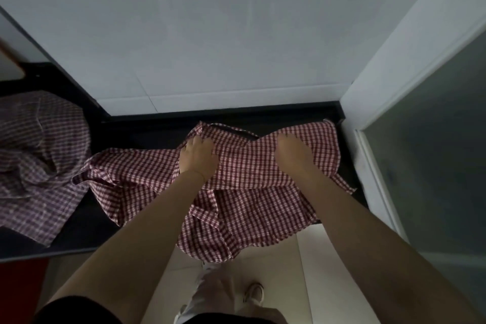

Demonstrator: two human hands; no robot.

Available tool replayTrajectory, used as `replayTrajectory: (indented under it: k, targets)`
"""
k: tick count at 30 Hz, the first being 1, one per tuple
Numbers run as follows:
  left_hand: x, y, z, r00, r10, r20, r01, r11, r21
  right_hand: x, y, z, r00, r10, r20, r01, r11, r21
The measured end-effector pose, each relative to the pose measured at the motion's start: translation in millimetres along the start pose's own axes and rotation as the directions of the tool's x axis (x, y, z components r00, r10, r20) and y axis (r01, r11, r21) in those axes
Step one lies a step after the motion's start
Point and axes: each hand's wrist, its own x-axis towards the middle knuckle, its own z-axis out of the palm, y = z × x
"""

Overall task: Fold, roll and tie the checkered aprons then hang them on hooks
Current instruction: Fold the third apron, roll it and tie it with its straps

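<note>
A red-and-white checkered apron (244, 200) lies spread and rumpled on a dark countertop (147, 131), its lower part hanging over the front edge. My left hand (198, 156) grips a raised fold of the apron near its upper left. My right hand (294, 155) presses on the cloth to the right, fingers curled into the fabric. A second, purple-checkered apron (39, 155) lies crumpled on the counter at the left, untouched. No hooks are in view.
A white tiled wall (223, 34) rises behind the counter. At the right stands a white frame with a frosted glass door (431, 166). Below the counter edge are pale floor tiles (315, 271) and my shoe (253, 293).
</note>
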Motion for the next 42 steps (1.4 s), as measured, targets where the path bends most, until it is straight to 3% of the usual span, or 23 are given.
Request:
replayTrajectory:
  k: [2,4,6,10,15,19,24,29,32,38,42]
  targets:
    - [8.1,-7.7,5.0,0.994,0.008,0.109,-0.012,0.999,0.035,11.9,-3.2,11.6,0.989,-0.101,-0.106,0.105,0.994,0.032]
    - [14.5,-11.5,8.3,0.969,-0.037,0.246,0.045,0.999,-0.028,22.5,-7.0,19.4,0.982,-0.185,-0.043,0.186,0.982,0.026]
    - [20.3,-11.9,8.0,0.953,-0.081,0.291,0.096,0.995,-0.039,28.4,-9.8,25.5,0.975,-0.219,0.039,0.219,0.976,0.006]
    - [36.9,-9.7,10.0,0.953,-0.123,0.275,0.115,0.992,0.046,35.5,-12.6,31.0,0.977,-0.167,0.129,0.167,0.986,0.014]
    - [58.0,6.5,26.3,0.919,0.108,0.379,-0.074,0.992,-0.102,39.2,-8.6,40.4,0.961,-0.087,0.262,0.091,0.996,-0.004]
    - [69.6,12.2,42.6,0.894,0.105,0.436,-0.084,0.994,-0.067,44.2,-13.6,50.5,0.969,-0.024,0.245,0.028,1.0,-0.009]
    - [72.8,17.4,40.6,0.924,0.094,0.369,-0.08,0.995,-0.055,48.8,-27.9,55.4,0.969,-0.044,0.244,0.058,0.997,-0.048]
    - [72.9,21.4,20.0,1.0,-0.024,0.021,0.029,0.938,-0.346,50.3,-25.9,43.0,0.953,-0.047,0.299,0.035,0.998,0.047]
    - [79.1,27.9,-6.6,0.985,-0.115,-0.129,0.04,0.877,-0.479,55.2,-11.7,19.6,0.969,0.022,0.248,-0.043,0.996,0.077]
    - [83.6,40.2,-57.2,0.956,-0.194,-0.22,0.026,0.802,-0.597,62.9,-9.7,-76.0,0.985,0.047,0.168,-0.125,0.86,0.495]
    - [72.9,52.0,-93.7,0.931,-0.202,-0.303,-0.051,0.752,-0.657,53.5,-23.6,-137.8,0.972,0.054,0.228,-0.166,0.846,0.508]
